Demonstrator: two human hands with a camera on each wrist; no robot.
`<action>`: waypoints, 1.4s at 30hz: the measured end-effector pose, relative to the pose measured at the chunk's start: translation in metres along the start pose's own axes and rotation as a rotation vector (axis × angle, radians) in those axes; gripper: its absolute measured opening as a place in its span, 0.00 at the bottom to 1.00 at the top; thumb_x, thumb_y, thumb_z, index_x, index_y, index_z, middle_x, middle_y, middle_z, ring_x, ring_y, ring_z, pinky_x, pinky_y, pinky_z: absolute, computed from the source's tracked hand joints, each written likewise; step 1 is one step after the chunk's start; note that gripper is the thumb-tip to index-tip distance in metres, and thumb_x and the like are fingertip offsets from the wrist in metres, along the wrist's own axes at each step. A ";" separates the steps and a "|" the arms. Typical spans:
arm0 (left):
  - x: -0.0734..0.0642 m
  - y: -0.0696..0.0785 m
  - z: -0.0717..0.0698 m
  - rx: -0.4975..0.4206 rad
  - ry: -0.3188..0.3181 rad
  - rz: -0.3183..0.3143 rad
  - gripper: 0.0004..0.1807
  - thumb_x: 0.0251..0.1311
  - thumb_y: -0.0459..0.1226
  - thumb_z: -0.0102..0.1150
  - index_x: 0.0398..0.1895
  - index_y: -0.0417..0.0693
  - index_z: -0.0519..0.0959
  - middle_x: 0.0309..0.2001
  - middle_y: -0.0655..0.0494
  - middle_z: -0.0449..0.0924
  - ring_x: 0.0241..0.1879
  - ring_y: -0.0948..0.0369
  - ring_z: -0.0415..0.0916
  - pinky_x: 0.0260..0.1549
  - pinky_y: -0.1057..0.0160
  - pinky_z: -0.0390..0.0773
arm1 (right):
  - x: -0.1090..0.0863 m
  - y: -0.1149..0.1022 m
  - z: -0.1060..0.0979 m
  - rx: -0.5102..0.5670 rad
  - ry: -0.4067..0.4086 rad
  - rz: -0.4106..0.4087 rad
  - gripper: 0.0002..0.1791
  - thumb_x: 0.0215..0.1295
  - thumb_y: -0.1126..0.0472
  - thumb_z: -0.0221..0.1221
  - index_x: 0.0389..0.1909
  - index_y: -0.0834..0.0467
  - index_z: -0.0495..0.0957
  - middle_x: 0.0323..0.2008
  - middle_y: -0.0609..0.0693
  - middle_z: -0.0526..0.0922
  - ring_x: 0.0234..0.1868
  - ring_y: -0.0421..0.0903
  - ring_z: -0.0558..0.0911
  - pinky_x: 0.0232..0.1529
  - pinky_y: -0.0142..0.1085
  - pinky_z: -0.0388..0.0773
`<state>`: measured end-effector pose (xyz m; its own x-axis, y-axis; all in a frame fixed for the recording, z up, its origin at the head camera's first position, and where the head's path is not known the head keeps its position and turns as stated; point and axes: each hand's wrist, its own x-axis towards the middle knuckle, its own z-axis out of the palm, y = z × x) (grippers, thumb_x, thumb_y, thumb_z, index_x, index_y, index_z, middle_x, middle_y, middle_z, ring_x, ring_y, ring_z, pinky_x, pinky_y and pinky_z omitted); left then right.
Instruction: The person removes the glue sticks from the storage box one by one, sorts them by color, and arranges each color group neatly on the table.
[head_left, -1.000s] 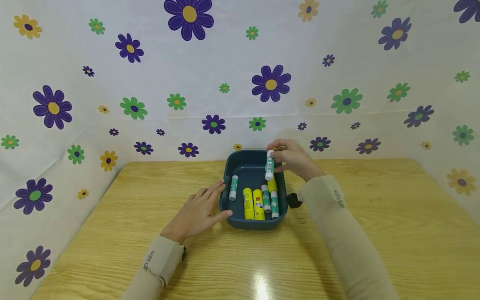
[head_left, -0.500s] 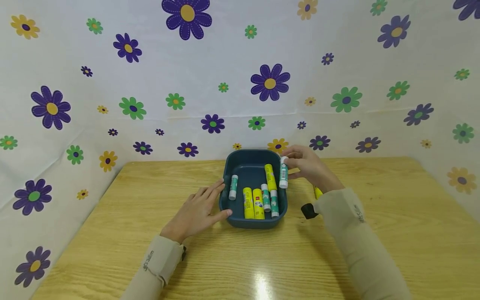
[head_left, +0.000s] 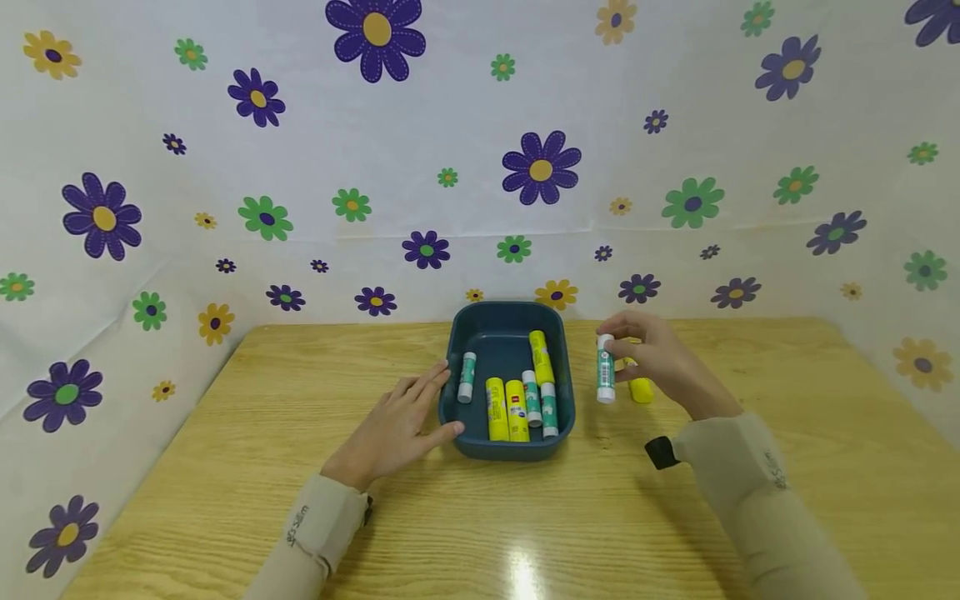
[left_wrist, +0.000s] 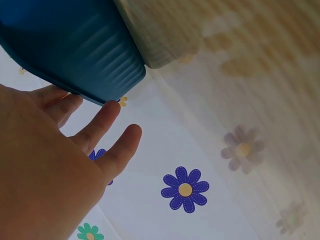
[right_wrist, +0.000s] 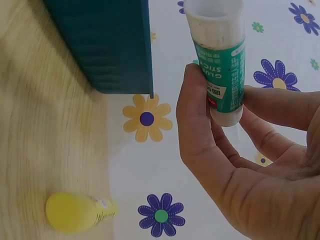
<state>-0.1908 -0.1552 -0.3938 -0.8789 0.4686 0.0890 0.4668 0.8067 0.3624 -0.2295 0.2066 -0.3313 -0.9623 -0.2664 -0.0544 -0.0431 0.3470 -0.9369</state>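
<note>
My right hand (head_left: 651, 357) pinches a green-and-white glue stick (head_left: 605, 368) between thumb and fingers, held above the table right of the bin. In the right wrist view the label on the glue stick (right_wrist: 224, 75) shows clearly. My left hand (head_left: 393, 427) rests with fairly straight fingers against the left rim of a dark blue plastic bin (head_left: 507, 451); the left wrist view has its fingertips (left_wrist: 107, 112) at the bin's rim. Inside the bin lie several glue sticks, among them a yellow one (head_left: 541, 357), a green-and-white one (head_left: 467, 377) at the left and another yellow one (head_left: 497, 408).
A yellow glue stick (head_left: 641, 389) lies on the wooden table (head_left: 480, 533) right of the bin, partly hidden behind my right hand. Behind the table hangs a white cloth (head_left: 420, 192) printed with flowers.
My right hand has carried the green-and-white glue stick from over the bin out to the right, past its rim. The yellow glue stick on the table has come into view. My left hand stays put.
</note>
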 end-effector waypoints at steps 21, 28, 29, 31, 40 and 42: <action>-0.003 0.000 0.000 -0.041 0.012 -0.003 0.46 0.70 0.60 0.52 0.81 0.42 0.54 0.81 0.50 0.47 0.74 0.42 0.55 0.70 0.35 0.54 | -0.045 0.047 -0.024 -0.091 -0.033 -0.005 0.15 0.76 0.72 0.51 0.56 0.78 0.68 0.52 0.70 0.73 0.45 0.51 0.79 0.39 0.46 0.87; -0.001 0.000 0.001 -0.028 0.016 0.004 0.45 0.71 0.59 0.53 0.80 0.41 0.55 0.81 0.49 0.47 0.74 0.42 0.56 0.70 0.36 0.55 | -0.053 0.058 -0.026 -0.157 -0.039 0.044 0.14 0.75 0.72 0.52 0.55 0.77 0.70 0.51 0.69 0.75 0.47 0.54 0.79 0.37 0.45 0.87; 0.000 0.000 0.002 -0.028 0.014 0.007 0.45 0.71 0.59 0.52 0.80 0.41 0.55 0.81 0.49 0.47 0.74 0.41 0.55 0.70 0.36 0.55 | -0.055 0.060 -0.027 -0.166 -0.041 0.053 0.14 0.75 0.71 0.53 0.55 0.77 0.70 0.51 0.68 0.75 0.47 0.54 0.80 0.37 0.45 0.87; 0.001 0.000 0.002 -0.028 0.011 0.011 0.45 0.71 0.59 0.52 0.80 0.41 0.54 0.81 0.49 0.47 0.74 0.41 0.55 0.71 0.36 0.54 | -0.057 0.064 -0.029 -0.187 -0.051 0.061 0.13 0.75 0.71 0.53 0.54 0.76 0.71 0.50 0.68 0.76 0.46 0.54 0.80 0.37 0.45 0.87; 0.000 0.001 0.001 -0.035 0.007 0.000 0.45 0.71 0.59 0.52 0.80 0.41 0.54 0.81 0.48 0.48 0.74 0.42 0.55 0.70 0.36 0.55 | -0.054 0.073 -0.024 -0.317 -0.059 0.059 0.09 0.71 0.69 0.60 0.47 0.70 0.75 0.45 0.64 0.79 0.42 0.54 0.80 0.36 0.44 0.86; -0.001 0.001 0.000 -0.036 0.006 -0.004 0.46 0.70 0.59 0.52 0.80 0.41 0.54 0.81 0.48 0.48 0.74 0.42 0.55 0.70 0.35 0.55 | -0.053 0.072 -0.023 -0.337 -0.051 0.064 0.09 0.70 0.69 0.60 0.46 0.70 0.75 0.43 0.63 0.79 0.41 0.53 0.80 0.37 0.45 0.86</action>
<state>-0.1897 -0.1549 -0.3941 -0.8814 0.4632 0.0930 0.4596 0.7952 0.3955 -0.1876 0.2664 -0.3875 -0.9515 -0.2766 -0.1346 -0.0777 0.6396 -0.7647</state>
